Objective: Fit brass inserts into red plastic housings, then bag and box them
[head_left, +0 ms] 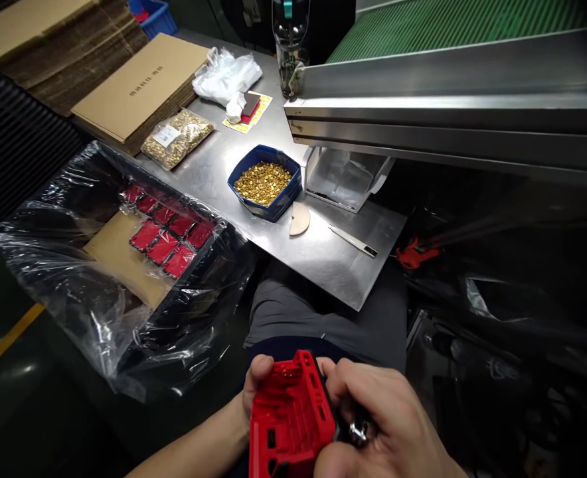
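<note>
A hollow red plastic housing [291,418] with slots and inner ribs is held at the bottom of the view, close to my lap. My left hand [256,385] grips its left side, thumb at the upper edge. On the other side, my right hand [378,411] curls around a dark tool with a shiny metal end [359,433], against the housing's black outer edge. Most of that tool is hidden in the fingers. Beyond, on the metal table, a blue bin [286,207] holds many small brass-coloured inserts [263,183].
A plastic-lined box [124,358] at the left contains several red parts [163,247]. Near the bin lie a pale half-disc [300,220] and white tweezers [352,240]. A bag of brass pieces [176,139], flat cardboard [139,86] and a green conveyor [463,33] stand farther back.
</note>
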`<control>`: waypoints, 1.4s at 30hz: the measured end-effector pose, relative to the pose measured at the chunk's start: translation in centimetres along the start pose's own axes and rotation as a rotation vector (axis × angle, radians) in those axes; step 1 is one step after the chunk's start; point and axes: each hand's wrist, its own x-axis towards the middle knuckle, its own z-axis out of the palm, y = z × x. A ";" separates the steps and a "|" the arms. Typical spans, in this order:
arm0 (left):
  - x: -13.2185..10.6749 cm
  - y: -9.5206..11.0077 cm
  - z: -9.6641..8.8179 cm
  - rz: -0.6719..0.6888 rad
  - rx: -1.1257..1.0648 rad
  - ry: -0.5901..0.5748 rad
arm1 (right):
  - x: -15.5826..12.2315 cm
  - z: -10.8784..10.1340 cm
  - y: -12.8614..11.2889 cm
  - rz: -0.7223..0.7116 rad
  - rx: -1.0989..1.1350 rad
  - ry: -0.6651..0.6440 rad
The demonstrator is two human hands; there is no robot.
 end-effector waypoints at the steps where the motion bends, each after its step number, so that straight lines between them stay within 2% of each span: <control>1: 0.0 0.0 -0.1 0.018 -0.020 0.008 | 0.2 0.1 -0.1 0.006 -0.001 0.007; 4: 0.0 -0.2 -0.1 0.066 -0.066 -0.007 | 0.3 0.4 -0.4 0.013 -0.005 -0.002; 8: 0.5 0.3 -0.1 0.028 0.006 -0.121 | 0.3 -0.4 -0.7 0.059 -0.034 -0.062; 11: 0.5 2.1 0.1 0.036 0.096 -0.097 | 0.3 -1.9 -0.4 0.266 -0.097 -0.198; 13: 0.4 4.1 0.4 0.026 0.245 -0.064 | 0.4 -2.9 0.3 0.396 -0.173 -0.305; 15: 0.4 6.0 0.8 0.002 0.441 -0.056 | 0.4 -3.4 1.3 0.429 -0.240 -0.348; 16: 0.5 6.7 0.9 -0.007 0.514 -0.058 | 0.4 -3.5 1.9 0.405 -0.258 -0.337; 18: 0.9 7.6 0.8 0.005 0.523 -0.058 | 0.2 -3.1 2.9 0.281 -0.280 -0.219; 21: 1.8 7.6 0.2 0.043 0.280 0.027 | -0.1 -2.4 4.0 -0.050 -0.361 0.027; 23: 2.4 7.0 -0.1 0.019 0.114 0.083 | -0.2 -2.0 4.7 -0.295 -0.531 0.100; 26: 3.0 6.0 0.0 0.006 -0.046 0.060 | -0.5 -1.5 6.1 -0.540 -0.799 0.024; 29: 3.4 5.2 0.5 0.126 -0.149 0.053 | -1.5 -1.0 7.6 -0.601 -0.863 -0.052; 31: 3.7 4.8 0.6 0.187 -0.178 0.068 | -2.5 -0.8 8.5 -0.598 -0.831 -0.053; 33: 3.8 4.7 0.4 0.201 -0.181 0.074 | -3.3 -0.8 9.4 -0.520 -0.756 0.004; 34: 3.8 4.7 0.2 0.203 -0.176 0.076 | -3.3 -1.0 9.9 -0.422 -0.715 0.057; 37: 3.5 4.6 -0.4 0.208 -0.141 0.105 | -1.3 -1.6 11.3 0.040 -0.719 0.185; 39: 3.2 4.5 -0.7 0.219 -0.120 0.142 | 1.6 -1.9 12.3 0.249 -0.820 0.179; 42: 2.7 4.2 -0.9 0.206 -0.106 0.187 | 6.4 -1.9 13.7 0.284 -0.925 0.142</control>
